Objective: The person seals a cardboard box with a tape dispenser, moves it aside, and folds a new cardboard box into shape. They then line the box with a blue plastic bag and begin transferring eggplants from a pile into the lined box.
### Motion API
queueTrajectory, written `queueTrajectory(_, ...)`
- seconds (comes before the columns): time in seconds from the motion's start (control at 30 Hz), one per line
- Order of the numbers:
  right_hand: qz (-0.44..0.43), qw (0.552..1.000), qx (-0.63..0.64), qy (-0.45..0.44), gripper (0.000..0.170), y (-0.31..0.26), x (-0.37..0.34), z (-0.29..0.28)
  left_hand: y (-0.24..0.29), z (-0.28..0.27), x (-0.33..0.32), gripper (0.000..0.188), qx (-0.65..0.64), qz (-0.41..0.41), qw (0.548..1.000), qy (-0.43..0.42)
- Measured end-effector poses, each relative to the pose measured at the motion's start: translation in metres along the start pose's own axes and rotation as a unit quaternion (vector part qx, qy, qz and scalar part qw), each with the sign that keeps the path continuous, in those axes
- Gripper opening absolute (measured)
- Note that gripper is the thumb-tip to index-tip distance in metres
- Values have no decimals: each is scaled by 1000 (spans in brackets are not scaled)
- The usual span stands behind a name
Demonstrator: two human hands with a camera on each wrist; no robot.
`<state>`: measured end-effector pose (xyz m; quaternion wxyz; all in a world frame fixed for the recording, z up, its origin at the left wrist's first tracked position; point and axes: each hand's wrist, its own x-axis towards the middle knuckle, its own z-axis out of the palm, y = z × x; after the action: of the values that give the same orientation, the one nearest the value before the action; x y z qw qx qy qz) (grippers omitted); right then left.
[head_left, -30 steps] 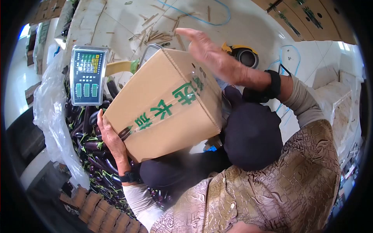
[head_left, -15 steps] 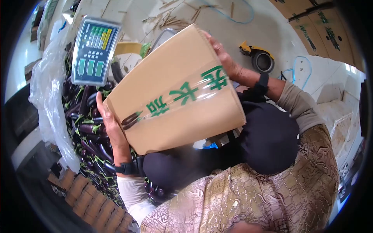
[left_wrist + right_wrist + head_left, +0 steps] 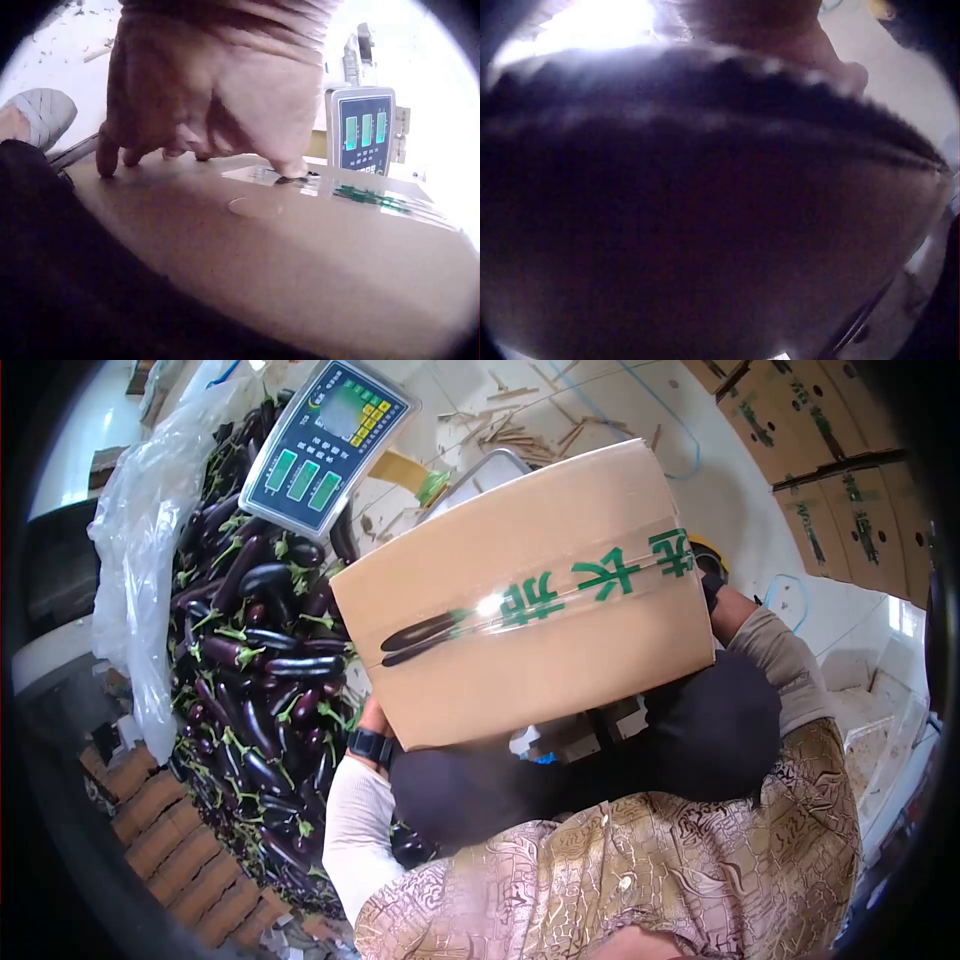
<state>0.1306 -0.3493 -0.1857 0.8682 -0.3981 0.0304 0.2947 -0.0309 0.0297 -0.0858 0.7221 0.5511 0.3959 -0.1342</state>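
A person sits with a cardboard box point(image 3: 525, 655) at the knees point(image 3: 720, 715), the box tilted and its taped face, with green writing and a picture of an eggplant, turned upward. The left grip point(image 3: 217, 82) is at the box's left end, fingers spread and fingertips touching the cardboard, not clenched. The right grip point(image 3: 780, 30) is behind the box's right edge, mostly hidden; whether it is grasping the box cannot be told. A scale point(image 3: 327, 455) with three lit green displays stands just beyond the box's far left corner. Left of the box spreads a heap of eggplants point(image 3: 255, 710), with a clear plastic sheet point(image 3: 150, 540) along its outer side. Beyond the box, wooden strips point(image 3: 515, 435) lie scattered on the floor point(image 3: 745, 550). Well to the right of the box, more cartons point(image 3: 855, 525) are stacked.
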Motion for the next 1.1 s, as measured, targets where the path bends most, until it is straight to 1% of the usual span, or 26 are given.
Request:
queueTrajectory(0.13, 2, 999, -17, -48, 43, -23, 4, 6, 3, -3, 8, 48, 20, 26, 997, -65)
queueTrajectory(0.17, -1, 998, -20, -65, 43, -27, -25, -1, 10, -5, 10, 47, 27, 39, 996, -79)
queueTrajectory(0.2, -2, 996, -21, -81, 42, -32, -28, 2, 17, -7, 10, 46, 36, 49, 994, -92)
queueTrajectory(0.23, -2, 995, -21, -96, 42, -43, -59, -25, 23, -10, 9, 45, 45, 59, 992, -103)
queueTrajectory(0.27, -2, 994, -21, -111, 41, -50, -52, -22, 29, -12, 8, 44, 54, 68, 990, -115)
queueTrajectory(0.33, -1, 990, -23, -139, 41, -78, -59, -50, 40, -14, 3, 42, 74, 86, 984, -140)
queueTrajectory(0.37, -3, 988, -25, -152, 40, -91, -14, -27, 46, -13, 2, 41, 84, 96, 980, -154)
queueTrajectory(0.4, -5, 986, -27, -165, 40, -115, 19, -28, 53, -11, 0, 40, 94, 106, 976, -168)
queueTrajectory(0.43, -6, 983, -30, -180, 40, -135, 5, -51, 70, 4, -12, 44, 11, 96, 985, -140)
queueTrajectory(0.47, -6, 980, -31, -194, 39, -139, 3, -42, 80, 11, -21, 46, 0, 123, 976, -177)
queueTrajectory(0.5, -76, 990, -106, -50, 32, -158, -5, -18, 88, 14, -27, 48, -9, 149, 966, -213)
queueTrajectory(0.57, -118, 977, -174, -43, 25, -193, -25, 10, 98, 4, -33, 56, 36, 136, 977, -161)
queueTrajectory(0.6, -120, 976, -178, -46, 25, -205, -39, 31, 102, 7, -44, 61, 85, 165, 975, -123)
queueTrajectory(0.63, -123, 955, -252, -100, 20, -209, -54, 58, 104, 9, -54, 61, 82, 170, 974, -123)
queueTrajectory(0.67, -125, 925, -324, -154, 16, -206, -68, 83, 105, 11, -64, 63, 150, 188, 965, -108)
queueTrajectory(0.7, -115, 904, -379, -163, 14, -196, -79, 106, 104, 12, -72, 65, 218, 205, 950, -90)
queueTrajectory(0.73, -103, 880, -431, -171, 12, -181, -92, 132, 102, 14, -75, 69, 230, 188, 949, -100)
queueTrajectory(0.77, -71, 859, -475, -179, 13, -169, -112, 172, 96, 18, -79, 75, 249, 201, 942, -103)
queueTrajectory(0.8, -125, 780, -567, -233, 16, -155, -114, 190, 93, 29, -87, 81, 261, 220, 936, -92)
queueTrajectory(0.83, -94, 782, -561, -256, 17, -136, -118, 200, 92, 42, -96, 88, 272, 238, 929, -81)
queueTrajectory(0.87, -119, 739, -601, -279, 17, -121, -126, 218, 89, 52, -100, 88, 268, 239, 930, -80)
queueTrajectory(0.9, -141, 701, -631, -301, 16, -105, -131, 228, 86, 61, -103, 94, 264, 228, 934, -74)
queueTrajectory(0.93, -155, 675, -642, -329, 16, -91, -134, 233, 83, 70, -104, 100, 258, 219, 939, -66)
queueTrajectory(0.97, -178, 643, -660, -346, 15, -71, -134, 231, 74, 76, -96, 105, 280, 224, 933, -41)
queueTrajectory(1.03, -239, 582, -651, -426, 14, -47, -143, 237, 52, 86, -99, 97, 242, 243, 939, -39)
queueTrajectory(1.1, -178, 619, -630, -435, 12, -24, -149, 227, 32, 72, -80, 81, 261, 197, 944, -43)
